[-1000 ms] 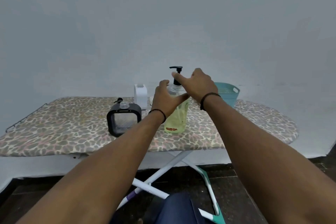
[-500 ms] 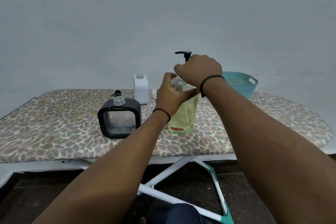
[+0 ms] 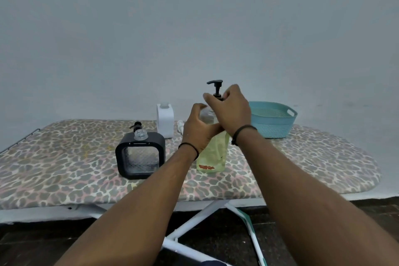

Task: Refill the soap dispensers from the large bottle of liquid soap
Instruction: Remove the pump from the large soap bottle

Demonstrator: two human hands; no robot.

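With your left hand gripping the large soap bottle upright on the ironing board and your right hand clenched round its pump collar, twisting unevenly could tip it and spill soap

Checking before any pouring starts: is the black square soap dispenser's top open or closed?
Open. The black square soap dispenser shows a bare clear neck, and its black pump lies on the board behind.

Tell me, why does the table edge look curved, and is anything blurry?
Head view: the wide-angle lens bows the ironing board; light is flat and dim, shadows faint; the right hand on the soap bottle looks slightly soft.
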